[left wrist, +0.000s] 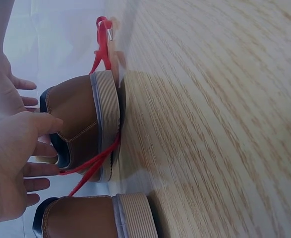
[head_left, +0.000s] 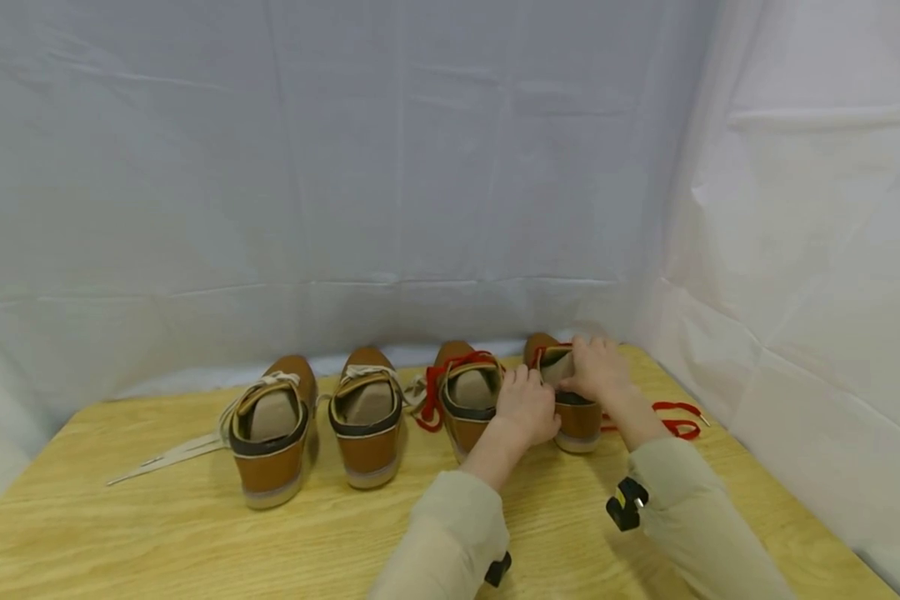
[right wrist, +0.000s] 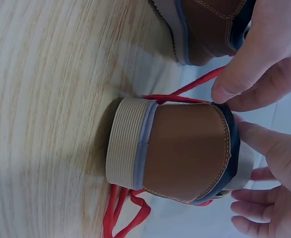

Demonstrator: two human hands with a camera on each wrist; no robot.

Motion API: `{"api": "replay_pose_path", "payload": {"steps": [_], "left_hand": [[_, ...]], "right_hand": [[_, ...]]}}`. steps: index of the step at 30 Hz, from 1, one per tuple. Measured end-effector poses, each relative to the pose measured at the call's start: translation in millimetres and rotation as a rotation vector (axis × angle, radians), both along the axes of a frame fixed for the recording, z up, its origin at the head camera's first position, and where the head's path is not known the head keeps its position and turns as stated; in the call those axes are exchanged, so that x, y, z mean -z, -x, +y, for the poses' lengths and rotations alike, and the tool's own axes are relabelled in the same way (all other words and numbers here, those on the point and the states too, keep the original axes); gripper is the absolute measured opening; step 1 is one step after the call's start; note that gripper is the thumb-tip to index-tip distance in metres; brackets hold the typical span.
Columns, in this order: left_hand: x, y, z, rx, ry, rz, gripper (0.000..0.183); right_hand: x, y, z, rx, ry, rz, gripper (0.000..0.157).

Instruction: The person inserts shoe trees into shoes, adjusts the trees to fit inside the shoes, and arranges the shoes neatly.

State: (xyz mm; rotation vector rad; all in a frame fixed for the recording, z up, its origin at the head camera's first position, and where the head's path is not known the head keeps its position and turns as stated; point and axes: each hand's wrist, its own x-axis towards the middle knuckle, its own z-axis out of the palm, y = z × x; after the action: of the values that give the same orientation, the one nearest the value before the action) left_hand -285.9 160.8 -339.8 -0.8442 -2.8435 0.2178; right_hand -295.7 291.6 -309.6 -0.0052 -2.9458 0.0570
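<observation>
At the right end of the row stands a brown shoe [head_left: 577, 421] with a dark collar and red laces. Its heel faces me, and the pale insole shows in the opening. My left hand [head_left: 525, 406] is at the left of its heel; in the left wrist view the thumb [left wrist: 50, 123] lies at the collar, with the other fingers loosely spread. My right hand [head_left: 600, 367] reaches over the right side of the opening. In the right wrist view its fingers [right wrist: 254, 210] hang loosely beside the collar, close to a bit of red lace.
Left of it stands another brown shoe [head_left: 465, 425] with red laces. Two more brown shoes [head_left: 272, 475] have cream laces, one lace [head_left: 168, 457] trailing left over the wooden table [head_left: 157, 533]. A loose red lace [head_left: 678, 417] lies right. White sheeting [head_left: 450, 167] hangs behind.
</observation>
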Motion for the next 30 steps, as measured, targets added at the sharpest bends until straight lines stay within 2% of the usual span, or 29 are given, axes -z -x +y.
{"api": "replay_pose_path", "payload": {"steps": [9, 23, 30], "left_hand": [[0.5, 0.5, -1.7, 0.006, 0.003, -0.001, 0.047], [2.1, 0.3, -2.5, 0.015, -0.002, -0.001, 0.046], [2.2, 0.6, -3.1, 0.02, -0.002, 0.008, 0.046]], "right_hand": [[-1.1, 0.4, -2.9, 0.09, 0.066, -0.017, 0.06], [1.8, 0.5, -7.2, 0.117, 0.036, -0.008, 0.061], [6.4, 1.3, -10.3, 0.12, 0.006, 0.044, 0.058]]}}
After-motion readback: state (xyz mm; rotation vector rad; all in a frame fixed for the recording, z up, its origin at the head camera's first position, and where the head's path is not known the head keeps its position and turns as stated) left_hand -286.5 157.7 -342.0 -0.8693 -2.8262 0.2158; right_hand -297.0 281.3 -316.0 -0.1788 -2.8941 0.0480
